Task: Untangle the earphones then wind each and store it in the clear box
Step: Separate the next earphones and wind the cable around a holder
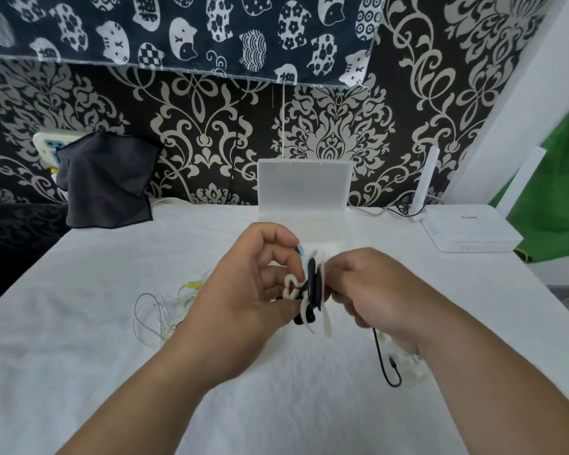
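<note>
Between my two hands sits a black earphone coil [312, 284] wound on a white winder [326, 318], held above the white cloth. My left hand [250, 290] pinches it from the left with curled fingers. My right hand [372, 287] grips it from the right. A loose black cable end [386, 366] hangs down to the cloth under my right wrist. A tangle of white and yellow earphones [165, 310] lies on the cloth left of my left hand. The clear box [304, 187] stands open at the back, its lid upright against the wall.
A white router [470, 229] with an antenna sits at the back right. A dark grey cloth [107, 182] hangs over a power strip at the back left. The white-covered table [79, 323] drops off at its left and right edges.
</note>
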A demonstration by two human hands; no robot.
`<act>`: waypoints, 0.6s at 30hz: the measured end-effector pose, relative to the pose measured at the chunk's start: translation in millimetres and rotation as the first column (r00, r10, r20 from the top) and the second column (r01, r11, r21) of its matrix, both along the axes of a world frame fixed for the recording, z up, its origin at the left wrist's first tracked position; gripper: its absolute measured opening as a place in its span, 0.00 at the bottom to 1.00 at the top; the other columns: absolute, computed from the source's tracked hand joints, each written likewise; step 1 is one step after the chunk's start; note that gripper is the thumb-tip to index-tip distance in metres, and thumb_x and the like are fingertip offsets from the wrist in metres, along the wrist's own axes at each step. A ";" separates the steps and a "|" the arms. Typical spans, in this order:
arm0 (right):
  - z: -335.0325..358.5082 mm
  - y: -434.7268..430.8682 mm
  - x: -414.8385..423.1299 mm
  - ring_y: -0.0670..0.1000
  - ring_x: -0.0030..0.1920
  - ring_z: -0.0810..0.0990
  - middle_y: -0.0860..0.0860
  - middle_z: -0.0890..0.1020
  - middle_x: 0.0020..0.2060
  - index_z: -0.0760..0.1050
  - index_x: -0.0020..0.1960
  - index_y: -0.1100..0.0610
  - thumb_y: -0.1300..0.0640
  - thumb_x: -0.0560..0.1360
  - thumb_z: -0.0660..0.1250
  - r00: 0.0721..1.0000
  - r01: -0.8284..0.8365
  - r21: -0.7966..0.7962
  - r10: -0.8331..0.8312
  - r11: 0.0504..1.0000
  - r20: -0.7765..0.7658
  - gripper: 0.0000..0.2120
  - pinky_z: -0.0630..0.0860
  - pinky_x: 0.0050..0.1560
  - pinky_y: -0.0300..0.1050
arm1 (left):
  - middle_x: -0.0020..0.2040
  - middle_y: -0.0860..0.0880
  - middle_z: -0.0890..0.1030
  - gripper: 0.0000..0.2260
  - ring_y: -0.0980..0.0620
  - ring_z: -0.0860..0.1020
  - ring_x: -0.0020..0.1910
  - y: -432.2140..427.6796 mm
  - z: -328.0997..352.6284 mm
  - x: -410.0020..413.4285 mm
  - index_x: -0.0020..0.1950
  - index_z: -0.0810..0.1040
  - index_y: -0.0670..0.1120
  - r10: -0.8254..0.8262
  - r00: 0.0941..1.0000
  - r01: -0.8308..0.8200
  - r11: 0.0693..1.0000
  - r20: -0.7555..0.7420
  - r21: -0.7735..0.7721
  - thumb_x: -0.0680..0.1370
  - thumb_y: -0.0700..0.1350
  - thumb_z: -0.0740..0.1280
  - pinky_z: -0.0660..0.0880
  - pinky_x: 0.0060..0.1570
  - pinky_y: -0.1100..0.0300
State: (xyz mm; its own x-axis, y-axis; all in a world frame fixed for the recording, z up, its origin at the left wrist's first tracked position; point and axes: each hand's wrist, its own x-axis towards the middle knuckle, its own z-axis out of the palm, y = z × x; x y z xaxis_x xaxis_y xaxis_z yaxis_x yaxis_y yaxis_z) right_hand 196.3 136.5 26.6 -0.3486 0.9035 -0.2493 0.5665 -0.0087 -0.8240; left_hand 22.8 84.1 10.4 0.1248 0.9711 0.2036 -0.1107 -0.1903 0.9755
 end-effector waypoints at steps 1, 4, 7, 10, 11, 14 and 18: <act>-0.6 -2.4 -1.3 0.49 0.29 0.63 0.44 0.68 0.24 0.78 0.35 0.57 0.51 0.81 0.61 0.999 -0.041 -0.045 0.042 0.998 0.011 0.18 0.59 0.34 0.46 | 0.43 0.47 0.77 0.24 0.49 0.78 0.39 0.1 0.4 0.3 0.55 0.72 0.48 0.033 0.999 -0.033 0.999 0.034 0.005 0.66 0.28 0.68 0.75 0.37 0.59; 1.5 -9.6 -5.3 0.49 0.30 0.62 0.46 0.68 0.26 0.78 0.38 0.58 0.49 0.81 0.61 0.991 -0.135 -0.144 0.136 0.980 -0.001 0.18 0.58 0.32 0.43 | 0.44 0.47 0.78 0.23 0.49 0.78 0.38 0.5 1.7 0.5 0.55 0.72 0.47 0.119 0.988 -0.120 0.993 0.095 0.005 0.66 0.27 0.68 0.76 0.39 0.54; 4.9 -11.9 -6.1 0.48 0.29 0.62 0.46 0.68 0.27 0.79 0.39 0.56 0.48 0.82 0.60 0.978 -0.211 -0.164 0.207 0.964 -0.037 0.19 0.58 0.31 0.40 | 0.44 0.48 0.79 0.24 0.50 0.78 0.39 1.8 0.3 -1.8 0.55 0.73 0.47 0.221 0.975 -0.221 0.975 0.031 0.002 0.69 0.22 0.69 0.74 0.40 0.50; 7.4 -11.5 -2.0 0.46 0.27 0.62 0.45 0.68 0.26 0.81 0.42 0.55 0.53 0.84 0.59 0.965 -0.262 -0.173 0.257 0.950 -0.051 0.17 0.59 0.29 0.38 | 0.44 0.49 0.79 0.26 0.54 0.77 0.37 3.3 -2.3 -5.8 0.56 0.73 0.49 0.294 0.953 -0.291 0.956 -0.074 0.044 0.70 0.21 0.67 0.74 0.35 0.61; 7.9 -11.5 -0.7 0.46 0.27 0.61 0.45 0.68 0.27 0.82 0.44 0.56 0.53 0.84 0.59 0.961 -0.277 -0.179 0.271 0.944 -0.055 0.16 0.59 0.29 0.38 | 0.44 0.49 0.79 0.26 0.54 0.76 0.36 3.4 -3.1 -6.2 0.56 0.73 0.49 0.302 0.949 -0.298 0.953 -0.091 0.055 0.70 0.21 0.67 0.73 0.34 0.63; 11.5 -12.7 1.9 0.45 0.26 0.62 0.46 0.68 0.27 0.83 0.46 0.57 0.52 0.83 0.61 0.947 -0.320 -0.175 0.317 0.931 -0.044 0.15 0.59 0.29 0.38 | 0.44 0.50 0.79 0.26 0.53 0.76 0.37 3.5 -5.3 -5.4 0.57 0.73 0.50 0.324 0.940 -0.320 0.946 -0.107 0.058 0.70 0.22 0.67 0.73 0.34 0.63; 18.9 -13.4 5.4 0.46 0.26 0.63 0.45 0.68 0.24 0.84 0.43 0.58 0.53 0.81 0.65 0.935 -0.354 -0.119 0.352 0.928 -0.035 0.14 0.60 0.29 0.40 | 0.42 0.54 0.79 0.27 0.55 0.76 0.38 4.0 -7.0 -6.4 0.55 0.73 0.54 0.413 0.882 -0.394 0.910 -0.226 0.126 0.70 0.23 0.67 0.73 0.36 0.67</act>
